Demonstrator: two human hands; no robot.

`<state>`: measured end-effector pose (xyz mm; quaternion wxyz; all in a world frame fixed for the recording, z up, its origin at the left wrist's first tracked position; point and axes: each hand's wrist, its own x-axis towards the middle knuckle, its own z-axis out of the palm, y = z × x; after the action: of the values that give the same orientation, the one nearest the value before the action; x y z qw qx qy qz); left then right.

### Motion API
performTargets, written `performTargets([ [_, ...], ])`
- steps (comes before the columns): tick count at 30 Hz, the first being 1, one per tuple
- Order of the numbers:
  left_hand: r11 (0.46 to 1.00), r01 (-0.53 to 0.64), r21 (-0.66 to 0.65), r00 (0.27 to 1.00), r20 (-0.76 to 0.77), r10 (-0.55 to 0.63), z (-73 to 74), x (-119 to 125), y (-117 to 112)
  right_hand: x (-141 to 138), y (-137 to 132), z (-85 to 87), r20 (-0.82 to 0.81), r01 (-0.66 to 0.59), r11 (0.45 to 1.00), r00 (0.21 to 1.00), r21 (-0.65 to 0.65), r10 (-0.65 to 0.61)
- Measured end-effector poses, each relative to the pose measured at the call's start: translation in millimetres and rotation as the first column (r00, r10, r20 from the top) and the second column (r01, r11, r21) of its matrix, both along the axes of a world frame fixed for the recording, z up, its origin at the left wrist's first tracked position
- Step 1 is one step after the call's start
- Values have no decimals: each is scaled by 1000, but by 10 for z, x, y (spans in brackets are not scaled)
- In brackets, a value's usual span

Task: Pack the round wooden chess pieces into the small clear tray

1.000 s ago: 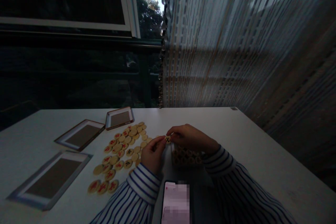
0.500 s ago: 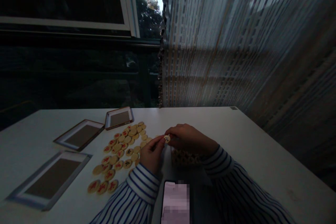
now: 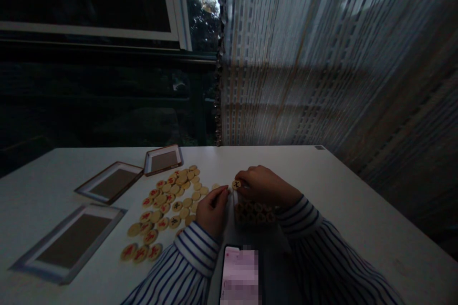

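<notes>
1. Disc (image 3: 236,185), pale and round with a black character facing the camera, is held up at the fingertips of the right hand, between the two hands and much nearer the right one.
2. Right hand (image 3: 267,186) reaches in with the fingers bent down, thumb and fingers closed on the disc's edge.
3. Left hand (image 3: 212,210) is half curled, its fingertips drawn close together and pointing at the disc, with a small gap between; whether anything is pinched there, I cannot tell.
4. Below the right hand stands a box (image 3: 255,222) with rows of round pieces (image 3: 249,208) in it; the hand and sleeve cover part of it. Whether the disc is over the box's far left corner or just beside it is unclear.
5. One pale piece (image 3: 215,186) lies just beyond the left hand's fingers.
6. Further left, loose pieces (image 3: 156,217) spread over the white worktop (image 3: 343,186), some overlapping, many marked in red, a few in black, others blank-faced.
7. Past them lie three shallow rectangular trays: near (image 3: 71,242), middle (image 3: 110,184) and far (image 3: 163,161).
8. Phone (image 3: 239,271), its screen lit, lies between the forearms.
9. Behind hangs a stringed curtain (image 3: 286,57).
</notes>
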<state>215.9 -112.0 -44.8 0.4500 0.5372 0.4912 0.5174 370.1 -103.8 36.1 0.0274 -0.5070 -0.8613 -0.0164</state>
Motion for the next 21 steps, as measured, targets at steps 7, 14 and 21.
performTargets([
  [7,996,11,90,990,-140,2,-39,9,-3,44,25,-113,109,30,999,994,-26,-27],
  [14,994,23,110,980,-200,-1,-69,-19,7,35,79,-247,148,-7,999,989,-40,13],
  [21,993,17,119,978,-209,9,-78,-15,7,19,86,-250,166,6,997,986,-78,7],
])
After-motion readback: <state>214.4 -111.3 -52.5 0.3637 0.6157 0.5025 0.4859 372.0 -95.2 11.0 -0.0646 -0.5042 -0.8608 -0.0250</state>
